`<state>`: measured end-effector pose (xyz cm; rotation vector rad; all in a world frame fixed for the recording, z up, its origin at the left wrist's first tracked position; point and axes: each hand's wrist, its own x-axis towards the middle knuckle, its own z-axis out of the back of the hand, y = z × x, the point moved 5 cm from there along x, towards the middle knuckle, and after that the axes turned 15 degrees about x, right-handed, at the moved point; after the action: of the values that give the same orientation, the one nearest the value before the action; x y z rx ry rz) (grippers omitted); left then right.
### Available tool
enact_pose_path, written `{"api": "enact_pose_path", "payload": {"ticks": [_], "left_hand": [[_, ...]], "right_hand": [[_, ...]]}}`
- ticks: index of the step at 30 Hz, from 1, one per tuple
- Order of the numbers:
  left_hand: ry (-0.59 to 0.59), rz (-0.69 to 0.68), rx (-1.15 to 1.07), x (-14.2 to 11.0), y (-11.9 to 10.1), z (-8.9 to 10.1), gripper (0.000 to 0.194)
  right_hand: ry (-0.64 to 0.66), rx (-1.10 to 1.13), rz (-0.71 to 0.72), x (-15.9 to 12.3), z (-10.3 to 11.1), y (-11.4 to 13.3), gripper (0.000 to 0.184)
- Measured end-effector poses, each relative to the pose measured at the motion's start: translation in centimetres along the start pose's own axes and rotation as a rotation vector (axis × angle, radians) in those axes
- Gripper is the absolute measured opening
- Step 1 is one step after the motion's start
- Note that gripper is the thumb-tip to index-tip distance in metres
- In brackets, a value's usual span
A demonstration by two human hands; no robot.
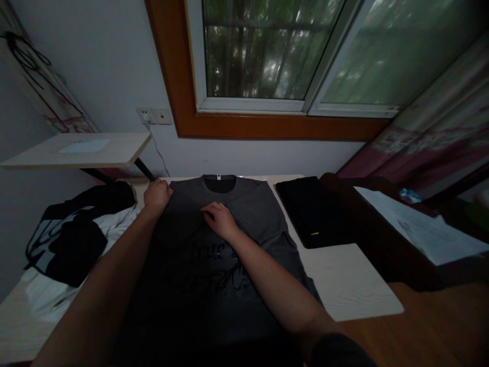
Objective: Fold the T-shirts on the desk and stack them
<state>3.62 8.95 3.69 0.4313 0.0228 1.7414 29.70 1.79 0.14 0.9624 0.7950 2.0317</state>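
A dark grey T-shirt [255, 209] with glossy black lettering lies spread on the pale wooden table, its neckline toward the wall. My left hand [157, 197] is closed at the shirt's upper left shoulder edge, its fingers curled over the fabric. On the chest, below the collar, rests my right hand [218, 220], palm down with the fingers extended toward the left. A small white tag [219, 177] shows inside the neckline. The lower part of the shirt fades into deep shadow.
Black and white clothes [82, 234] are heaped at the left, beneath a raised shelf [126, 149]. A black folded item [317, 211] lies right of the shirt on the table [359, 285]. Farther right, papers [424, 227] rest on a dark surface. A window [267, 61] is ahead.
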Motion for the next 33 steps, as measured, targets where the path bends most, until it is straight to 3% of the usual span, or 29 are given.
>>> {"api": "enact_pose_path", "payload": {"ticks": [3,7,11,13,16,24,33], "left_hand": [[-0.005,0.022,0.02,-0.2,0.3,-0.3,0.027],[-0.164,0.008,0.063,-1.2,-0.4,0.8,0.033],[-0.267,-0.242,0.054,-2.4,-3.7,2.1,0.029],[-0.246,-0.355,0.034,-3.1,-5.4,1.9,0.029],[-0.205,-0.368,-0.006,-3.6,-6.6,1.0,0.033],[-0.039,-0.389,-0.148,-2.8,-4.9,-2.9,0.056],[0.085,-0.389,-0.078,-2.7,-4.9,-3.1,0.06]], "right_hand": [[-0.011,-0.02,0.004,-0.1,-0.1,0.0,0.028],[-0.023,-0.047,0.0,-0.1,-0.2,-0.2,0.033],[-0.054,-0.068,-0.012,-0.1,-0.1,-0.3,0.038],[-0.056,-0.076,-0.017,-0.1,0.0,-0.2,0.038],[-0.041,-0.088,-0.015,-0.1,0.0,0.0,0.037],[0.027,-0.173,-0.027,-0.4,-0.1,0.5,0.039],[0.066,-0.189,-0.004,-0.8,-0.1,0.8,0.036]]}}
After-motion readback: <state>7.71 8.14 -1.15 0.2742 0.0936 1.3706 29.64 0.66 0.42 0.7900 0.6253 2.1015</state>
